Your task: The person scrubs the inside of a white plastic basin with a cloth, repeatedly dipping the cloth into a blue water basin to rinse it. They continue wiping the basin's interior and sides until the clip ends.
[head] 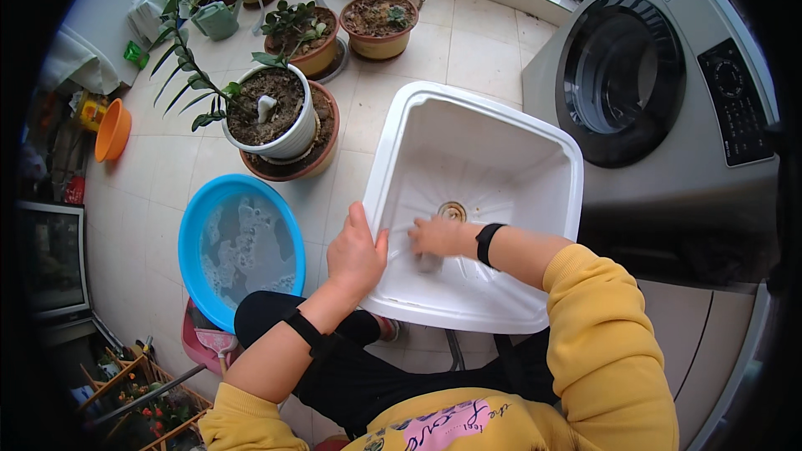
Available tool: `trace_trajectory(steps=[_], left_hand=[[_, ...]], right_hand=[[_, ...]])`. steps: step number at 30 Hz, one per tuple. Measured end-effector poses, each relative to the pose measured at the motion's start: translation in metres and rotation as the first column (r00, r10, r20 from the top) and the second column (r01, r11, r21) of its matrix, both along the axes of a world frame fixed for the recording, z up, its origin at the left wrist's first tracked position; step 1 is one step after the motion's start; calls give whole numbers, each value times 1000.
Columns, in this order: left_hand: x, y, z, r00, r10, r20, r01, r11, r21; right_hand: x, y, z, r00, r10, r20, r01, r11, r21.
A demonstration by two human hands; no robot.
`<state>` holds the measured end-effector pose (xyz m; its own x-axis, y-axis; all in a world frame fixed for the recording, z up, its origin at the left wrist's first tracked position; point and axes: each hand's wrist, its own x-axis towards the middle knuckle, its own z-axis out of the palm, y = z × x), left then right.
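A white washbasin [401, 156] with a raised rim and a brownish metal drain [452, 212] is tilted in front of me, its hollow side facing me. My left hand [356, 255] grips its left rim, with the thumb over the edge. Inside the bowl, just beside the drain, is my right hand [435, 237], blurred and close to the inner surface. Under its fingers shows a small grey patch; whether this is a held pad or a shadow I cannot tell. A round blue tub [191, 250] of cloudy, sudsy water stands to the left of the washbasin.
Potted plants, including a white pot [299, 138], stand beyond the tub. On the right is a grey front-loading washing machine [545, 84]. An orange bowl [113, 131], a pink dustpan [190, 341] and a wooden rack [119, 379] occupy the left side.
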<state>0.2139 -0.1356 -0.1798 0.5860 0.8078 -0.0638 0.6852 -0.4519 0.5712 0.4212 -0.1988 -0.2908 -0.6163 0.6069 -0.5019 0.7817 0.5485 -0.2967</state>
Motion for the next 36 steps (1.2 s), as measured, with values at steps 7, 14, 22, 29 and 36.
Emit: trace_trajectory(steps=[7,14,22,29,36], left_hand=[[1,0,0,999,25,29,-23,998,-58],[0,-1,1,1000,8,-11,-9,999,-39],[0,1,2,1000,7,12,-7,1000,-30],[1,-1,-1,1000,27,1,-27,999,-43],[1,2,3,1000,10,2,-10,998,-57]], right_hand=[[76,45,-19,978,-136,159,9,785,620],[85,8,-47,720,-505,476,333,853,401],[88,-18,-12,623,-714,320,697,693,187],[73,63,31,912,-16,410,-332,557,761],[107,22,-33,700,-488,521,294,862,413]])
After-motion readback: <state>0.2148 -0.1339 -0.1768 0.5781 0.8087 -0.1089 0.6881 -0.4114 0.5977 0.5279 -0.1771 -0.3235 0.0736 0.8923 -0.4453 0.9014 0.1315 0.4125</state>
